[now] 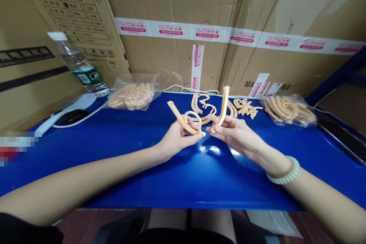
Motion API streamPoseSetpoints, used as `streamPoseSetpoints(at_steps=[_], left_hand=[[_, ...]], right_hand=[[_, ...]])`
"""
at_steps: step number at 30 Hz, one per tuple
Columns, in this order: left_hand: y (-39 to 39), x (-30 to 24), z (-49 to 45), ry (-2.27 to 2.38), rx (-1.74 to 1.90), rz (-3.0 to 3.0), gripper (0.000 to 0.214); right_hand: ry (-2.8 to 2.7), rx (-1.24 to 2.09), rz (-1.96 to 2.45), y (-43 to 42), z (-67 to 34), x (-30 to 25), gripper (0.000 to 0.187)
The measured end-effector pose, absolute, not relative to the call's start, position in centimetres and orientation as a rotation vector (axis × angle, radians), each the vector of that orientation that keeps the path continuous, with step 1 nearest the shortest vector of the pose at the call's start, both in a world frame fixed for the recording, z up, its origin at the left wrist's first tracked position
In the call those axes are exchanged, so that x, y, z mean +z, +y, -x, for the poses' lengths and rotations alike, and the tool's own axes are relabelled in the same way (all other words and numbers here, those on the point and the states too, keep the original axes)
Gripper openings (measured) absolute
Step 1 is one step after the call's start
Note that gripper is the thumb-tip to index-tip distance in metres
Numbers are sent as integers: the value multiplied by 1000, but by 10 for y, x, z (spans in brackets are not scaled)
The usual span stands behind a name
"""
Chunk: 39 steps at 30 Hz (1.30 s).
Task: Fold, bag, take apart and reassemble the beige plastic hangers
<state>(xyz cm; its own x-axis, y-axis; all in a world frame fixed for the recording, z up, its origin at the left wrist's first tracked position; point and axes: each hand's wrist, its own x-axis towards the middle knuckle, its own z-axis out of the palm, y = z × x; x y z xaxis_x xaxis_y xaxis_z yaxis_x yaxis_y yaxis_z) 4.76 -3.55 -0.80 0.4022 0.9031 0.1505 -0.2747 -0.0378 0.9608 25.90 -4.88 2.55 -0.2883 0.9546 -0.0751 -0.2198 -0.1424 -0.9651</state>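
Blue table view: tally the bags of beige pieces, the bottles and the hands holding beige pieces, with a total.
Bags of beige pieces: 2 (left bag, right bag)
Bottle: 1
Hands holding beige pieces: 2 (left hand, right hand)
Total: 5
Loose pieces behind the hands overlap too much to count.
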Motion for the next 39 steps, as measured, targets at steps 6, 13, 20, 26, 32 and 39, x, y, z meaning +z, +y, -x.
streamPoseSetpoints(at_steps=[6,13,20,26,32,39], left_hand=[[-39,-1,-48,633,1031,-1429,37],[-39,-6,-45,576,938,-1473,27],[-39,-6,-44,530,945,-1476,29],[-39,-6,-45,511,965,-1498,30],[-38,-7,-44,553,942,-1524,29],[-37,-9,-45,593,989,-1517,32]], right_hand=[[-1323,1597,966,-50,-257,23,37],[-1408,1659,947,-50,-259,23,45],[-1429,1669,909,-50,-259,22,43],[-1426,1660,910,-48,-260,22,45],[-1449,1648,925,-49,-258,21,44],[-1534,1524,955,-52,-258,26,33]])
